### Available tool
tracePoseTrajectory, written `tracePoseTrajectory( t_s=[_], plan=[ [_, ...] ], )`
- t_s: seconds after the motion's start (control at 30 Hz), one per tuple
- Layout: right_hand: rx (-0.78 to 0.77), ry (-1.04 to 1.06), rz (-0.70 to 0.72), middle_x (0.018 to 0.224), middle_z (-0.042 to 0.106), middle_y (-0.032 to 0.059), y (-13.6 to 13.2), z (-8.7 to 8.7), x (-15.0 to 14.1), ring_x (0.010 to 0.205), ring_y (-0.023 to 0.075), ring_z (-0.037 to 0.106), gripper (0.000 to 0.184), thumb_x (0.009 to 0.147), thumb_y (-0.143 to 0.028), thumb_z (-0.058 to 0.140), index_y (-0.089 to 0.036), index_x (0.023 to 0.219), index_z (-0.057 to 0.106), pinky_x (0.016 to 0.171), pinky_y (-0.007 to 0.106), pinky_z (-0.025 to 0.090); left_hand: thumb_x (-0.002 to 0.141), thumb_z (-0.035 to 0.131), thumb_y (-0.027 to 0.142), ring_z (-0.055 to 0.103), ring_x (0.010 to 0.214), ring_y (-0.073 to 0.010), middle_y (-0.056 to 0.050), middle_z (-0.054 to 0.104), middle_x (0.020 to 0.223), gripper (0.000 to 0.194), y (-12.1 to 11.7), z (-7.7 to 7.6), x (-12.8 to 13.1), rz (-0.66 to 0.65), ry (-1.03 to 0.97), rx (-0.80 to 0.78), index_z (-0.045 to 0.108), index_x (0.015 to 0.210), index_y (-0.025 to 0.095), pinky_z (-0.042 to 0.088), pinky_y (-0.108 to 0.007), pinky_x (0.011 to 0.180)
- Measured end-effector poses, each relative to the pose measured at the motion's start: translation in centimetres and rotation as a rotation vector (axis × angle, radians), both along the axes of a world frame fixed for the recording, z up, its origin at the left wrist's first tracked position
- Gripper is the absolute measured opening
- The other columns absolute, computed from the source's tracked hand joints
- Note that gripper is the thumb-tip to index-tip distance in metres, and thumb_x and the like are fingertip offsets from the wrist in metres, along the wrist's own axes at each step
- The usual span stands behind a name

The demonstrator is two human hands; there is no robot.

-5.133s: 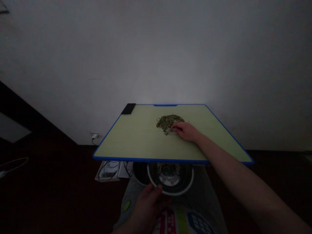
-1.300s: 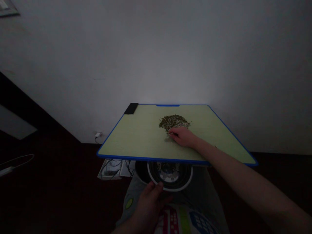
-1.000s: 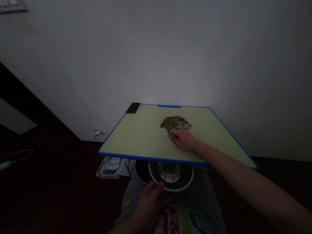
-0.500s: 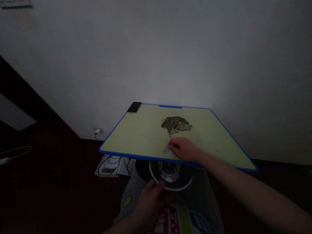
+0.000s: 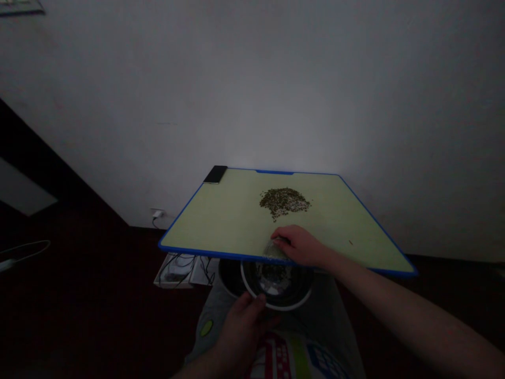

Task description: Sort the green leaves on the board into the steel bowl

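My right hand [image 5: 298, 245] is closed on a clear half-round piece [image 5: 274, 249] that looks like a protractor, at the front edge of the pale board table [image 5: 213, 221]. Beyond that hand, a loose heap of small brown-green beans or seeds [image 5: 283, 200] is spread on the tabletop. Below the edge, my left hand [image 5: 244, 321] grips the near rim of a metal bowl [image 5: 290, 307] on the lap. Some dark bits and light reflections show inside the bowl, whose far side is hidden under the table.
A black phone [image 5: 215, 174] lies on the table's far left corner. Behind stands a plain wall [image 5: 276, 95] with a plugged-in charger [image 5: 157, 214]. Open boxes with cables [image 5: 177, 269] sit on the floor at left. A second dark bowl [image 5: 229, 276] is partly hidden behind the first.
My right hand has shifted slightly down to the table's front edge with the clear piece, which now appears more tilted. My left hand stays on the bowl; the heap looks unchanged.
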State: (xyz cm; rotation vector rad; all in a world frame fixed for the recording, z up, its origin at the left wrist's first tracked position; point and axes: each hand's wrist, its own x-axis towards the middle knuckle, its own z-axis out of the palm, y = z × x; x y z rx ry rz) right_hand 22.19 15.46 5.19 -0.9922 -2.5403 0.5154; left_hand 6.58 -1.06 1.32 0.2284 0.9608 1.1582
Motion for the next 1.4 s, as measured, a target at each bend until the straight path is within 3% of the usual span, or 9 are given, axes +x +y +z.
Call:
tracePoseTrajectory(
  t_s=[0.3,0.5,0.6,0.83,1.23,1.4],
  plan=[
    [0.033,-0.041,0.135,0.087,0.070,0.0074,-1.1,0.4,0.2,0.084,0.0192,0.060,0.020,0.090,-0.026,0.052,-0.017,0.096,0.069,0.079,0.030,0.041,0.074,0.071,0.025,0.070,0.099,-0.0245,-0.002,0.079,0.100,0.014,0.0,-0.9,-0.2,-0.013,-0.038,0.016,0.069,0.088,0.025,0.054,-0.036,0.084],
    [0.029,-0.021,-0.156,0.091,0.070,0.0071,0.4,-0.2,-0.4,0.082,0.0179,0.061,0.023,0.093,-0.025,0.046,-0.017,0.103,0.065,0.074,0.028,0.039,0.072,0.073,0.026,0.069,0.099,-0.0254,-0.004,0.079,0.099,0.015,-0.1,-0.6,-0.1,0.010,0.006,-0.008,0.069,0.087,0.024,0.054,-0.037,0.084],
    [0.075,-0.107,-0.197,0.093,0.070,0.0082,1.1,0.0,-1.5,0.084,0.0187,0.061,0.024,0.094,-0.027,0.045,-0.018,0.105,0.065,0.073,0.028,0.038,0.070,0.075,0.026,0.068,0.099,-0.0263,-0.007,0.078,0.100,0.017,-0.1,-0.6,-0.2,0.032,0.017,-0.011,0.068,0.086,0.022,0.054,-0.037,0.083],
    [0.095,-0.160,0.002,0.093,0.071,0.0072,1.4,0.4,-3.2,0.086,0.0176,0.061,0.024,0.094,-0.027,0.045,-0.019,0.103,0.066,0.077,0.028,0.038,0.069,0.076,0.024,0.070,0.093,-0.0245,-0.007,0.078,0.099,0.022,-0.1,-0.7,-0.2,0.062,-0.003,-0.033,0.067,0.088,0.021,0.055,-0.036,0.080],
    [0.110,-0.162,0.308,0.083,0.067,0.0070,-0.6,1.1,-1.2,0.080,0.0181,0.058,0.021,0.092,-0.025,0.048,-0.017,0.096,0.067,0.077,0.030,0.038,0.066,0.079,0.026,0.071,0.090,-0.0249,-0.006,0.079,0.095,0.024,-0.1,-1.0,-0.2,0.070,-0.014,-0.026,0.070,0.088,0.020,0.056,-0.037,0.080],
    [0.091,-0.152,0.277,0.085,0.067,0.0074,-1.5,0.9,-0.1,0.083,0.0187,0.058,0.021,0.092,-0.026,0.048,-0.017,0.097,0.066,0.079,0.031,0.039,0.068,0.076,0.027,0.071,0.093,-0.0240,-0.003,0.079,0.096,0.016,-0.1,-0.7,-0.2,0.055,0.002,-0.011,0.070,0.083,0.023,0.056,-0.035,0.079]
  ],
)
